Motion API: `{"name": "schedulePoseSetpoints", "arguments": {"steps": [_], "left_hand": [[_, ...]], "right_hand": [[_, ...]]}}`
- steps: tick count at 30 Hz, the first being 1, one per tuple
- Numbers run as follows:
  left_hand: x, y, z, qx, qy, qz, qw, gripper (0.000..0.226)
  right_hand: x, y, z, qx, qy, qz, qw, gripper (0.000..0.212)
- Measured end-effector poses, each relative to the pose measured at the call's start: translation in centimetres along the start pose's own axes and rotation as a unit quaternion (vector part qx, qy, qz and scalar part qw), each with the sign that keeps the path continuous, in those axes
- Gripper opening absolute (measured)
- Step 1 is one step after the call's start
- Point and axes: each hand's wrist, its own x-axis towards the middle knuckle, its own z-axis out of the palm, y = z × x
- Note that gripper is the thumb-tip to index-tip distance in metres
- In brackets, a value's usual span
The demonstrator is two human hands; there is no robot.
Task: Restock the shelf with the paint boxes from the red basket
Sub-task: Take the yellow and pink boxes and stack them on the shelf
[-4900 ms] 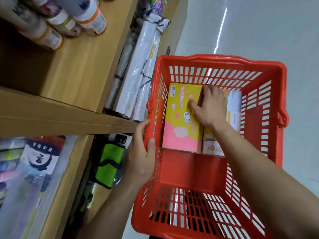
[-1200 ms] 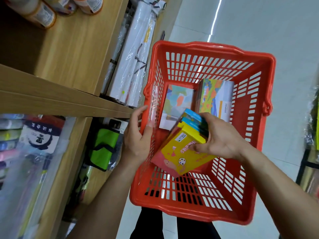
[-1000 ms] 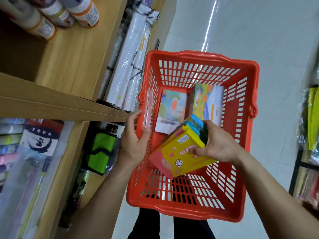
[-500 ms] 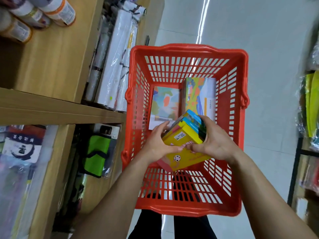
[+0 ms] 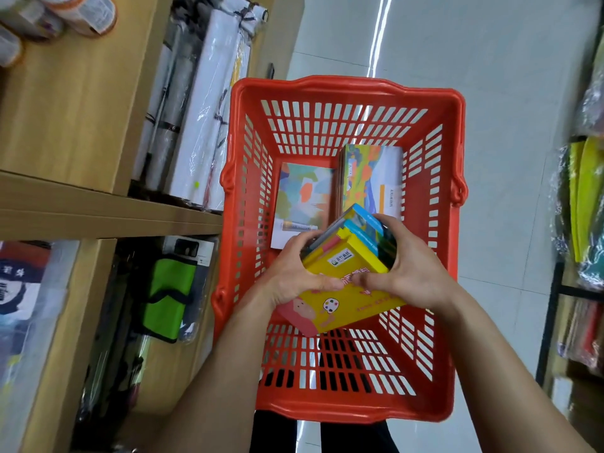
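Observation:
A red plastic basket [image 5: 346, 89] stands below me beside the wooden shelf [image 5: 98, 214]. Over its middle I hold a small stack of paint boxes [image 5: 349, 282], a yellow and pink one on top and blue-edged ones under it. My left hand [image 5: 294, 276] grips the stack's left side and my right hand [image 5: 408, 269] grips its right side. Two more boxes lie on the basket floor at the far end: a pastel-patterned box [image 5: 304, 197] on the left and a colourful box with a white panel [image 5: 376, 178] on the right.
The upper shelf board [image 5: 65, 109] holds wrapped white rolls [image 5: 202, 119] and bottles [image 5: 81, 11] at the back. Below it sit a green and black pouch [image 5: 166, 289] and clear-wrapped packs [image 5: 23, 305]. A rack with bagged goods [image 5: 585, 197] lines the right side of the aisle.
My right hand lifted the stack of boxes off the basket floor. My left hand let go of the basket's left rim and came onto the stack's left side.

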Motion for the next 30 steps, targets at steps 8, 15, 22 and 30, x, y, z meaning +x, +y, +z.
{"name": "schedulePoseSetpoints", "arguments": {"steps": [8, 15, 22, 30], "left_hand": [[-5.1, 5.4, -0.3, 0.129, 0.108, 0.089, 0.982, 0.104], [-7.8, 10.1, -1.5, 0.108, 0.04, 0.102, 0.988, 0.116], [-8.9, 11.6, -2.3, 0.035, 0.018, 0.092, 0.995, 0.101], [-9.1, 11.8, -1.5, -0.138, 0.08, 0.116, 0.98, 0.085]], "right_hand": [[-1.7, -3.9, -4.3, 0.045, -0.025, -0.06, 0.997, 0.105], [-2.6, -7.5, -7.9, 0.089, -0.062, -0.081, 0.991, 0.106], [-2.4, -8.4, -9.6, 0.105, -0.109, -0.102, 0.983, 0.099], [-3.3, -8.6, -8.2, 0.247, 0.107, -0.115, 0.956, 0.106]]}}
